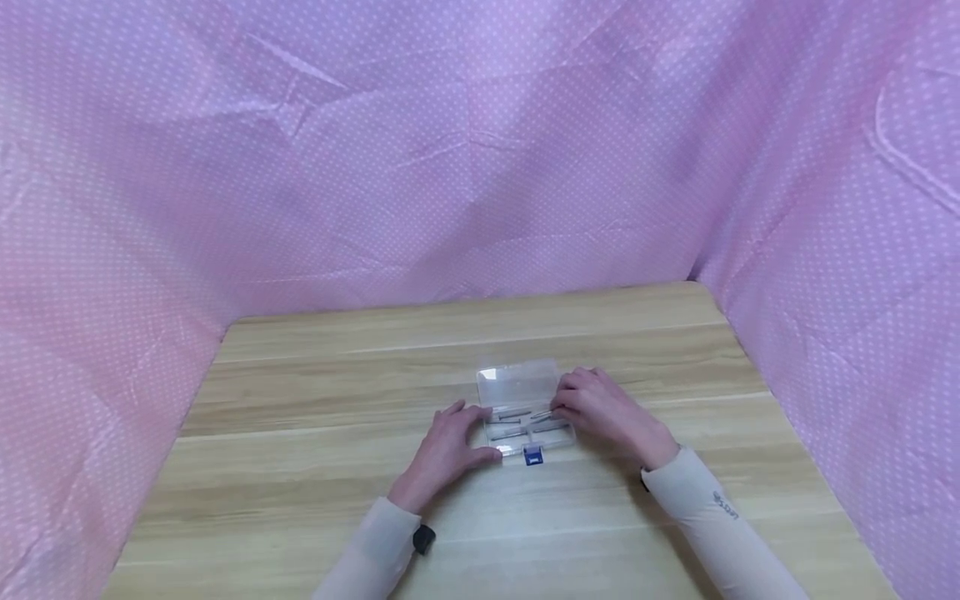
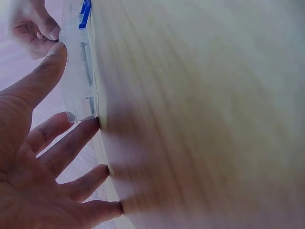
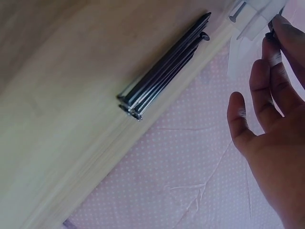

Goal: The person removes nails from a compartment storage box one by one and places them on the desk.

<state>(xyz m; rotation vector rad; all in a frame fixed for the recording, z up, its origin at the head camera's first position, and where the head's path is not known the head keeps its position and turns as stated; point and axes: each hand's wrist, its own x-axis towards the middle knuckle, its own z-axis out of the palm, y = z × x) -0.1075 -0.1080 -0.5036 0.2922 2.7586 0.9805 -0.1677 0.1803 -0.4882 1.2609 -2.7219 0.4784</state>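
Observation:
A clear plastic box [image 1: 511, 450] lies on the table with its lid [image 1: 517, 385] raised at the back and a blue latch [image 1: 533, 457] in front. Several metal nails [image 1: 514, 415] lie in its compartments. My left hand [image 1: 447, 450] holds the box's left end, thumb at the front corner and index finger farther back; the other fingers spread toward the tabletop in the left wrist view. Over the box's right side, my right hand [image 1: 597, 404] pinches a nail [image 1: 542, 415] between thumb and fingers, its end partly hidden by the fingertips.
A bundle of loose nails [image 3: 164, 67] lies on the wooden table [image 1: 337, 392] near the right hand in the right wrist view. Pink dotted cloth [image 1: 465, 208] hangs behind the table and along both sides.

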